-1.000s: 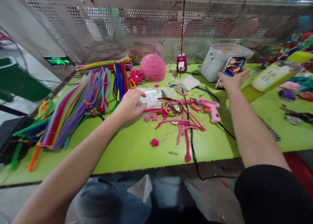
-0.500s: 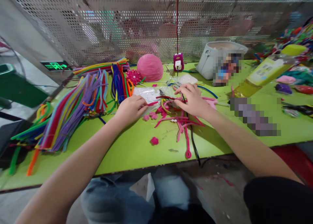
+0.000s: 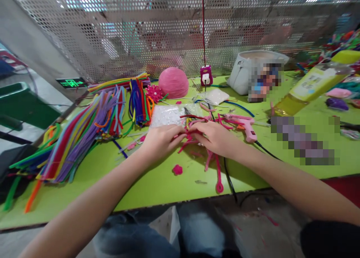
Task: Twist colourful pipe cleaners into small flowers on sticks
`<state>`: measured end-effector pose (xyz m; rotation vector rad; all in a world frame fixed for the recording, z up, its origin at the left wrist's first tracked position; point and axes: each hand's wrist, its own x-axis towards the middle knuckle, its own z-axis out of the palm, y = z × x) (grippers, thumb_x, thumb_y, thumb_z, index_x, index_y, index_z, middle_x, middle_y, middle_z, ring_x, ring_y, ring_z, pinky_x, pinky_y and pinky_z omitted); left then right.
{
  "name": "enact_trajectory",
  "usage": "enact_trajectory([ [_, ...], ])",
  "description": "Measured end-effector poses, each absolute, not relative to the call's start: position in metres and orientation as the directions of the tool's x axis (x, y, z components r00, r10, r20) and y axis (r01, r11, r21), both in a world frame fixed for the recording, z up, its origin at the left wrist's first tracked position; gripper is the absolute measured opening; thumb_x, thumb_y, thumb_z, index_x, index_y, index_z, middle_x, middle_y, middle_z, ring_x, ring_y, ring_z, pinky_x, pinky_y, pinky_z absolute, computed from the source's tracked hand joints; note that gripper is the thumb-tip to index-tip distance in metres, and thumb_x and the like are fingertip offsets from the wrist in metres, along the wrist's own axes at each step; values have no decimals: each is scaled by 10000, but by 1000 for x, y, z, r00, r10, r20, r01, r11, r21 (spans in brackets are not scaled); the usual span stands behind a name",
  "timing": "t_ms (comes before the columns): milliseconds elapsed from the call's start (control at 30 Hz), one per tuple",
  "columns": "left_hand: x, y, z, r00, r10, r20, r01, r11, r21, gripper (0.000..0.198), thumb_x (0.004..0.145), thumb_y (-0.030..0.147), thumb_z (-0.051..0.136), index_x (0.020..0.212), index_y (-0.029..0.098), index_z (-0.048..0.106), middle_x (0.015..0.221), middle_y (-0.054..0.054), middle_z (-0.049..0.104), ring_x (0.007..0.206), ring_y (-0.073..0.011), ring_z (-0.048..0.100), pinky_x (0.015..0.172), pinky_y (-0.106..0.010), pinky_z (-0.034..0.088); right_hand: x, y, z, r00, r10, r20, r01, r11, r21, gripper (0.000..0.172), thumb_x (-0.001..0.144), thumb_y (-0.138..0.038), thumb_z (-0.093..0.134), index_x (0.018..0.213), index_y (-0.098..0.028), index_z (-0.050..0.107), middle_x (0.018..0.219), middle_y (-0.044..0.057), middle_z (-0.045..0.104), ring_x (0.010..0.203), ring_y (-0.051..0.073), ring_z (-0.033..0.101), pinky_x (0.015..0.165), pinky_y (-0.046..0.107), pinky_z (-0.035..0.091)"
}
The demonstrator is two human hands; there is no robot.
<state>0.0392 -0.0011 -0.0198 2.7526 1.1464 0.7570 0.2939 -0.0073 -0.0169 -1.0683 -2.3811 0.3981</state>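
My left hand (image 3: 161, 141) is closed, with thumb and forefinger pinched on a short pink pipe cleaner (image 3: 187, 131). My right hand (image 3: 215, 138) meets it fingertip to fingertip, its fingers closed on the same piece, which they mostly cover. Loose pink pipe cleaners lie under and around the right hand, one ending in a small loop (image 3: 219, 186). Nearer the table's front edge lies a pink flower (image 3: 177, 170). Beyond the fingers are a dark red pipe cleaner (image 3: 194, 117) and a clear bag of white bits (image 3: 165, 115).
A pink glue gun (image 3: 244, 125) with a black cord lies right of my right hand. Bundled coloured pipe cleaners (image 3: 81, 134) cover the left side. Behind stand a pink dome (image 3: 173, 82), a purple plug adapter (image 3: 206, 76) and a grey-white container (image 3: 240, 72). A yellow bottle (image 3: 309, 85) leans at right.
My right hand has moved down and left from the heap to meet my left hand at the pink pipe cleaner. My left hand has come slightly right and nearer. The glue gun shows more fully.
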Motion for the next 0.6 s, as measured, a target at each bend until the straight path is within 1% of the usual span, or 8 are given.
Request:
enact_trajectory([
  [67,34,8,-19,608,685,402,659,-717,226,268,1130,415,624,1150,233,819,1006,-68,868,876,-237,795,787,-353,568,298,-3,-19,-568,754,330,619,655,-433,234,1155,-328,552,1191,-266,774,1198,88,867,1085,337,815,930,485,605],
  [167,14,28,-17,554,697,455,723,-674,152,325,1110,420,581,1164,195,810,1163,-154,858,1143,-347,799,1037,-495,609,303,2,-20,-521,779,350,680,626,-382,234,1154,-349,568,1164,-249,779,1167,89,872,1046,334,815,918,481,591],
  [233,-5,43,-17,368,763,532,854,-504,131,320,1062,359,570,1199,170,788,1328,-231,805,1323,-444,733,1186,-643,542,306,5,-22,-487,795,362,716,601,-356,233,1152,-364,574,1148,-248,775,1109,90,870,1010,334,803,900,477,572],
  [300,-27,57,-19,110,841,530,955,-237,177,433,979,396,657,1326,150,737,1562,-335,660,1468,-587,608,1166,-797,488,308,7,-23,-472,801,369,733,589,-340,246,1153,-375,562,1126,-247,771,1055,96,861,970,333,785,885,479,557],
  [333,-36,62,-20,31,880,474,973,-135,186,492,995,467,637,1359,144,712,1620,-379,598,1497,-638,563,1138,-854,464,308,7,-24,-475,798,371,733,592,-335,244,1147,-373,566,1114,-245,771,1043,100,856,963,333,778,891,482,554],
  [367,-44,66,-21,-20,921,389,981,-57,184,521,1024,549,584,1323,141,707,1577,-407,618,1458,-648,591,1118,-869,458,307,7,-25,-482,793,374,730,599,-329,236,1137,-368,575,1101,-243,773,1035,103,851,964,332,771,902,485,554],
  [467,-54,74,-22,-64,984,168,992,44,121,536,1075,609,409,1173,162,688,1250,-363,789,1205,-566,761,1111,-831,475,301,6,-26,-511,769,384,711,629,-315,223,1105,-347,598,1049,-235,783,1012,110,837,979,331,760,938,493,558],
  [600,-52,76,-20,-47,985,169,995,30,99,407,1054,554,438,1009,205,643,1057,-297,824,1051,-521,797,1067,-808,504,305,14,-21,-516,755,404,689,647,-328,261,1111,-365,582,1043,-229,794,1042,110,851,978,320,763,949,499,572],
])
